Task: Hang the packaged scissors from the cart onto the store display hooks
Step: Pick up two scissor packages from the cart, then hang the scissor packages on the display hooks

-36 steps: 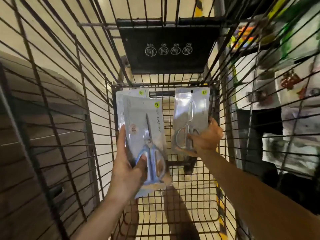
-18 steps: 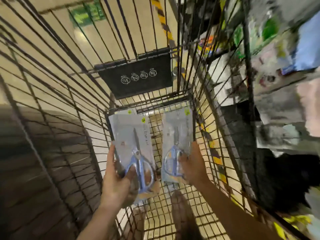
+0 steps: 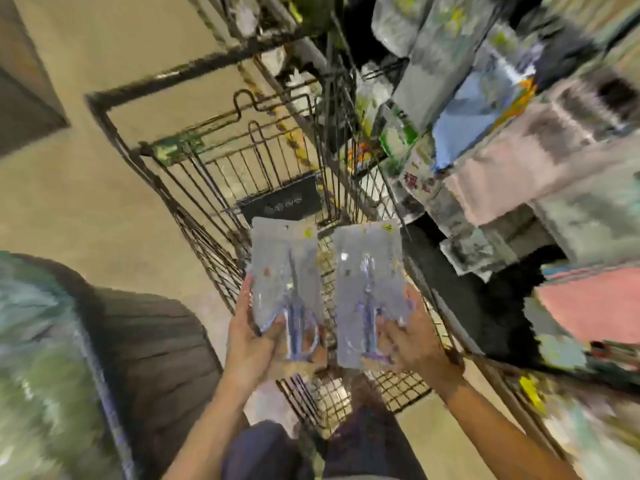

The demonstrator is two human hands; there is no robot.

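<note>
Fingers (image 3: 273, 329) of left hand (image 3: 256, 344) and right hand (image 3: 412, 341) each pinch one clear flat plastic scissors pack (image 3: 284, 275) over the black wire cart (image 3: 214, 188); keep both upright, top holes free for hooks.

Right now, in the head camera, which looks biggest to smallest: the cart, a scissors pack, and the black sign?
1. Cart
2. Left scissors pack and right scissors pack, which look alike
3. Black sign, though it sits farther away
</note>
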